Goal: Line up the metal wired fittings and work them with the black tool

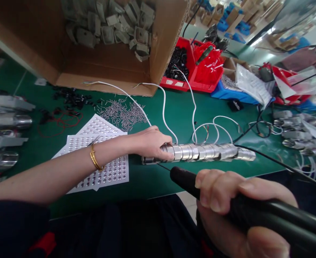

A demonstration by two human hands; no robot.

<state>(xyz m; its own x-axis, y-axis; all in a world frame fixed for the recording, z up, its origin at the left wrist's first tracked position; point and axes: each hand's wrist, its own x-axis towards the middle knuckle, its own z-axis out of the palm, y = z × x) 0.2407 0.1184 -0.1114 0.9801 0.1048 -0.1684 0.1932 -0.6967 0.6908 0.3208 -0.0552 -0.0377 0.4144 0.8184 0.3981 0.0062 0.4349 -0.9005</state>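
A row of shiny metal cylindrical parts (208, 152) lies along the green table, with white cables (164, 107) running up from it. My left hand (155, 143) is closed around the left end of the row, thumb in front and fingers over the top. My right hand (235, 204) is wrapped round a black power screwdriver (184, 179) in the near right. Its thin bit points up and left, and the tip is close to the front edge of the leftmost metal part; whether it touches is unclear.
Behind stands a cardboard box (93, 68) of grey housings. Screws (122, 113) and sheets of round stickers (115, 168) lie left. Red bins (204, 71) and a blue bin (227, 94) stand behind, right. More metal parts lie at both sides. A black cord (281, 165) crosses right.
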